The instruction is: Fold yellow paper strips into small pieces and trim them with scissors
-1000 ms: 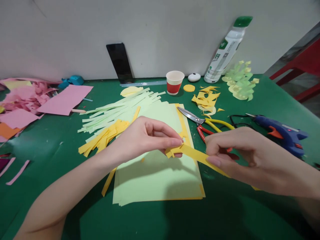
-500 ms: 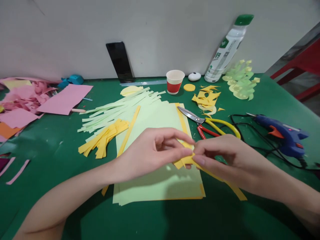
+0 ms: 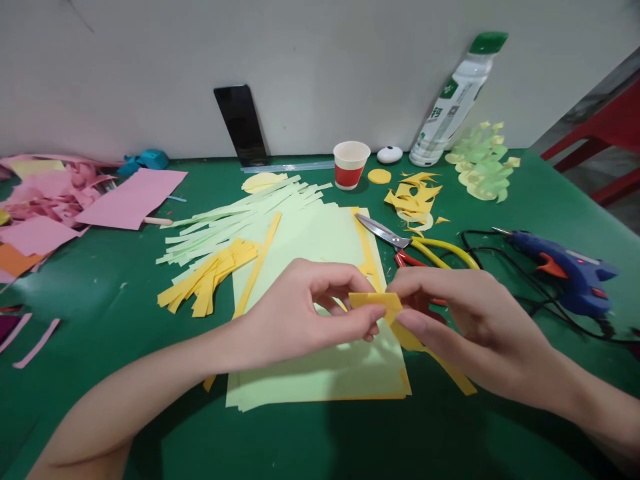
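Note:
A folded yellow paper strip (image 3: pixel 374 302) is pinched between both hands, above the pale green paper sheets (image 3: pixel 300 373). My left hand (image 3: pixel 315 317) grips its folded part between thumb and fingers. With thumb and forefinger, my right hand (image 3: pixel 465 317) holds the same strip just to the right, and its long tail slants down under that hand. Beneath the hands, more yellow pieces lie on the sheets, partly hidden. To the left rests a bundle of short yellow paper strips (image 3: pixel 210 273). Scissors (image 3: pixel 384 231) with red and yellow handles lie behind my right hand, which partly covers them.
Light green fringed paper (image 3: pixel 220 227) spreads at left, near pink paper (image 3: pixel 133 200). A paper cup (image 3: pixel 349 175), bottle (image 3: pixel 445 113) and phone (image 3: pixel 243 127) stand along the wall. At right are yellow scraps (image 3: pixel 415 197), green paper flowers (image 3: pixel 485 163) and a corded glue gun (image 3: pixel 565 267).
The yellow strip has turned between my fingers, so a flat folded end now shows on top. My right hand has shifted slightly, and the strip's tail has swung a little left.

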Demonstrator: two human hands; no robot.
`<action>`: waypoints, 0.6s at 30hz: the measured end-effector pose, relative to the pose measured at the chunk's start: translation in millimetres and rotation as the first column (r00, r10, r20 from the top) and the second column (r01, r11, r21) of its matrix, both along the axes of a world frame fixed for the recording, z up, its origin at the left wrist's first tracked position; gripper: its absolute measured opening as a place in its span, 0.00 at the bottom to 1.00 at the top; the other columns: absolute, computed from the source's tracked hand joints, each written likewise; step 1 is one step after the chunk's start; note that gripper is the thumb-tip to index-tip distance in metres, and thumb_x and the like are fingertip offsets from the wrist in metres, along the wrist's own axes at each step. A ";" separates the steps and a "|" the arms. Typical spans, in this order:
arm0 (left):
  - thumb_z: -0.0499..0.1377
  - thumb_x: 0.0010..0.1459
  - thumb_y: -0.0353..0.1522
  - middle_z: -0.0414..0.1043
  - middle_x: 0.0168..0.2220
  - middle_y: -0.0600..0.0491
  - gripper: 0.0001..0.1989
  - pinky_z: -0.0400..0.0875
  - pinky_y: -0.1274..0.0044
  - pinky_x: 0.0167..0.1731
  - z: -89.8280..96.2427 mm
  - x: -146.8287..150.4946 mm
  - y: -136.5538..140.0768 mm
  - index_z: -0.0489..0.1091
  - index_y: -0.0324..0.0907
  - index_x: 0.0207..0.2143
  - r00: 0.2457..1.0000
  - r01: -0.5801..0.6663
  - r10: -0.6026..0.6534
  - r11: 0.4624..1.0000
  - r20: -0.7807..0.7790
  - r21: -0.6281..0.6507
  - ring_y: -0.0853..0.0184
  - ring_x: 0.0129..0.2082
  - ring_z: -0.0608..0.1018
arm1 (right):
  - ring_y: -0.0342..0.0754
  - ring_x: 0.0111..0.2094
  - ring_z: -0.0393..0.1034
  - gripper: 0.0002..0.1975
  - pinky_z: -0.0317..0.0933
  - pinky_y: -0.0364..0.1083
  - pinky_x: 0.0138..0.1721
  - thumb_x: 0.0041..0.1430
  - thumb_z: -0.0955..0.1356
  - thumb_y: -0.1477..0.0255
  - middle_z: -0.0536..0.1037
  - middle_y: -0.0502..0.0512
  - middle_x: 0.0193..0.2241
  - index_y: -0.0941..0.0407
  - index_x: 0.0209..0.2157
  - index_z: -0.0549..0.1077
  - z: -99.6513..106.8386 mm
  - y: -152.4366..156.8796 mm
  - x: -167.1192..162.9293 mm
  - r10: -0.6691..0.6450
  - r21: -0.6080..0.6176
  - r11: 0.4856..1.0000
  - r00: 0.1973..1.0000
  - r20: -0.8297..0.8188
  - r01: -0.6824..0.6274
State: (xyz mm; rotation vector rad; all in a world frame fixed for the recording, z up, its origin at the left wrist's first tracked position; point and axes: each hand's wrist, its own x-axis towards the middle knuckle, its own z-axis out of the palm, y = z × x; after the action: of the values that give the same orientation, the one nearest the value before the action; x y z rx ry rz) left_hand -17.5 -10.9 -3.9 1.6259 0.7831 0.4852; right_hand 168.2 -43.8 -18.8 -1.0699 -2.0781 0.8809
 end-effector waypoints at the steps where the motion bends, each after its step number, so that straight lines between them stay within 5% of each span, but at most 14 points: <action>1: 0.56 0.54 0.30 0.71 0.24 0.56 0.07 0.67 0.84 0.26 0.3 -0.5 0.0 0.68 0.37 0.25 0.999 0.036 -0.035 0.999 -0.025 0.032 0.76 0.24 0.72 | 0.39 0.20 0.58 0.11 0.50 0.40 0.20 0.61 0.61 0.70 0.67 0.48 0.19 0.57 0.27 0.68 0.0 0.1 -0.6 0.015 -0.007 1.000 1.000 -0.013 -0.015; 4: 0.56 0.54 0.30 0.66 0.22 0.59 0.07 0.63 0.86 0.23 -0.3 -2.0 -0.8 0.66 0.37 0.24 0.990 0.124 -0.116 0.988 -0.083 0.091 0.78 0.22 0.66 | 0.39 0.21 0.58 0.12 0.51 0.39 0.21 0.62 0.60 0.71 0.66 0.48 0.19 0.57 0.25 0.66 0.2 -0.8 -2.0 0.054 -0.036 0.998 0.998 -0.018 -0.055; 9: 0.56 0.54 0.30 0.63 0.20 0.59 0.09 0.62 0.85 0.22 -3.1 -3.0 -2.4 0.65 0.37 0.22 0.996 0.081 -0.072 0.976 -0.052 0.203 0.78 0.21 0.64 | 0.40 0.22 0.59 0.12 0.52 0.40 0.21 0.63 0.59 0.71 0.67 0.49 0.20 0.57 0.26 0.66 1.6 -1.4 -2.0 0.068 -0.100 0.992 0.997 -0.030 -0.070; 18: 0.56 0.56 0.29 0.64 0.24 0.59 0.08 0.64 0.86 0.25 -3.0 -2.6 0.9 0.64 0.38 0.25 0.991 0.065 -0.077 0.992 0.111 0.110 0.78 0.24 0.67 | 0.38 0.19 0.55 0.09 0.51 0.38 0.17 0.62 0.61 0.73 0.63 0.45 0.18 0.56 0.27 0.65 -1.7 0.8 -3.4 0.078 0.017 0.997 0.986 -0.149 -0.077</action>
State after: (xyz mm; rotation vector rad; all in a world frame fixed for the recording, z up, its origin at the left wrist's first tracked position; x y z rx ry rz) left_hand -20.1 -10.0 -7.0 1.7017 0.6207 0.5721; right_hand 164.8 -43.0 -20.6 -0.8935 -2.0081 0.9563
